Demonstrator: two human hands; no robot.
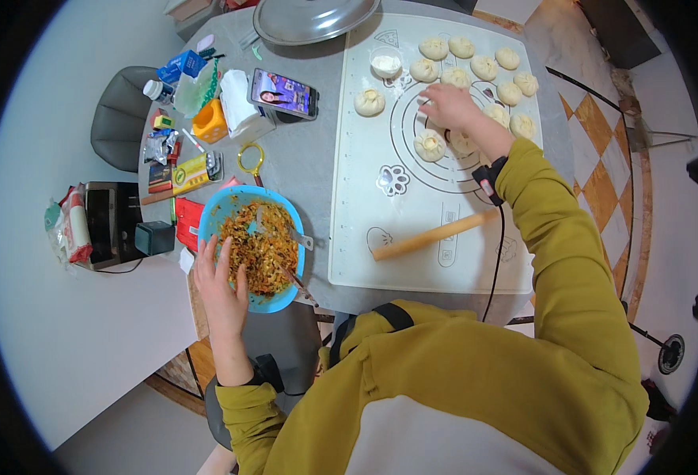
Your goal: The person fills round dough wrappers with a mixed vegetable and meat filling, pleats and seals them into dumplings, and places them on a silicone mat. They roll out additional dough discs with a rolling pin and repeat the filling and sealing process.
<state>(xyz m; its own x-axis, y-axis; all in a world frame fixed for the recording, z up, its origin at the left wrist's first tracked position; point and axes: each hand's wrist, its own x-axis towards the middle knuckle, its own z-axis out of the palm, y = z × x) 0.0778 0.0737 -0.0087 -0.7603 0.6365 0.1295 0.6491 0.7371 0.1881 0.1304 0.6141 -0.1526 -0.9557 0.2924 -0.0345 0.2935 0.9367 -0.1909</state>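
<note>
Grey worktop (pixel 311 150), left side, crowded. Smartphone (pixel 278 89), propped on a dark stand; shows a lit, mostly purple picture with a person. White carton (pixel 240 109), just left of the phone. Orange-yellow holder (pixel 209 120), beside the carton. Blue box (pixel 183 67), near the worktop's far left edge. White bottle (pixel 157 90), upright, with blue label. Yellow packet (pixel 191 174), lying flat. Magnifying glass (pixel 258 179), yellow-rimmed, dark-handled. Red packet (pixel 189 222), below the yellow one. Dark cube-shaped device (pixel 153 237), near a black boxy appliance (pixel 113 222). Grey chair (pixel 121 119), beyond the left edge. Tiled floor (pixel 600 142), far right; bears tan and white diamonds.
</note>
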